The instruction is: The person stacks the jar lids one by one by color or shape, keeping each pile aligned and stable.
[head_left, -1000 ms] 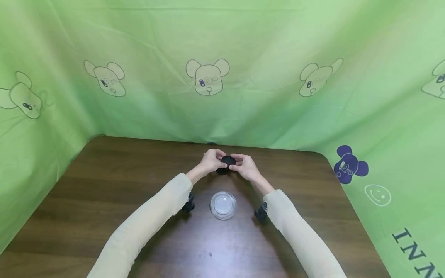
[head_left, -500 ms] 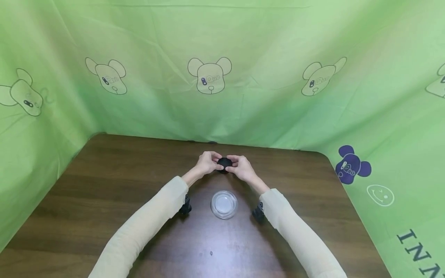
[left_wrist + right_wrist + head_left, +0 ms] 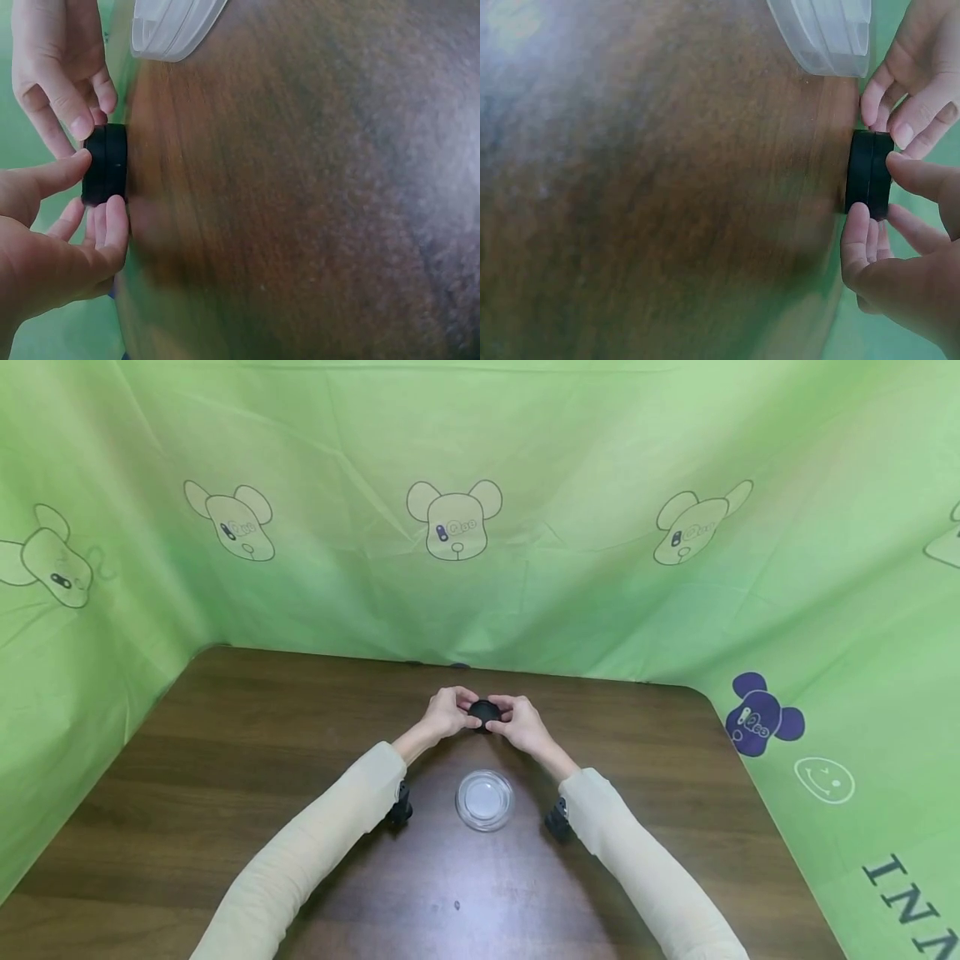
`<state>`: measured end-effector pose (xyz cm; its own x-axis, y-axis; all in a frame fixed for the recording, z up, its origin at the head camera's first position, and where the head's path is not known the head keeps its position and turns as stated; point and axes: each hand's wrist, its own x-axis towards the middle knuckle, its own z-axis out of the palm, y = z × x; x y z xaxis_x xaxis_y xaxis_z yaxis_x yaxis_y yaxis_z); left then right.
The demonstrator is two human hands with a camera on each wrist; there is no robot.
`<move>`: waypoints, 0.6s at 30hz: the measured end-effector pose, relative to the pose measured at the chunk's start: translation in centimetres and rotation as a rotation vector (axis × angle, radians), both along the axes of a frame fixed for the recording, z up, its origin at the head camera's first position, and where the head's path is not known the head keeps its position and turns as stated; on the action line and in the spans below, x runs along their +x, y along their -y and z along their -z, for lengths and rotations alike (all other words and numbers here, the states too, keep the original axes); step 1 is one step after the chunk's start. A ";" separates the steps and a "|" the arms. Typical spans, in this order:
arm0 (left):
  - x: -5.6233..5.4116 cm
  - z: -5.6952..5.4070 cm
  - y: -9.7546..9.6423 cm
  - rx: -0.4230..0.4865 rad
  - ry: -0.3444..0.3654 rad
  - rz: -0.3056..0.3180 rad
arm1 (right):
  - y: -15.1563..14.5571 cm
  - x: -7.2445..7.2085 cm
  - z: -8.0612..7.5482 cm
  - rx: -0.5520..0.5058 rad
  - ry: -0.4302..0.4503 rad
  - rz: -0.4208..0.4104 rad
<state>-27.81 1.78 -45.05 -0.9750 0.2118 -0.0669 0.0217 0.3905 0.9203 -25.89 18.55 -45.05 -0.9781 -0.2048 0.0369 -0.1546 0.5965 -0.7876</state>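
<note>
Near the far edge of the table, a black round case rests on the wood between both hands. Its side shows a seam running round the middle in the left wrist view, so two black parts lie one on the other. My left hand pinches one side, thumb near the upper part and fingertips lower down. From the opposite side my right hand pinches the same case with thumb and fingers. What the case holds is hidden.
A clear round container stands nearer the person, between the forearms; its side also appears at the top of both wrist views. Green printed cloth hangs behind and beside the brown table. Dark wrist cameras hang beneath the cuffs.
One second ago the upper black part sat tilted and offset over the lower one. The two now line up, and both hands have shifted slightly left. Little differs over the last half second.
</note>
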 end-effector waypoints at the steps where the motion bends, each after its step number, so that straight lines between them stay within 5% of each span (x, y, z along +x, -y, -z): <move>1: 0.0 0.0 0.0 0.001 0.002 0.002 | 0.0 0.1 0.0 0.003 -0.001 0.000; 18: 0.2 0.4 0.4 0.047 0.051 0.002 | 0.0 0.4 0.2 -0.059 -0.008 -0.024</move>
<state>-27.61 1.38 -45.49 -0.9700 0.2184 -0.1065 -0.0249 0.3464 0.9377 -25.52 18.58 -45.21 -0.9726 -0.2252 0.0571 -0.1743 0.5449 -0.8202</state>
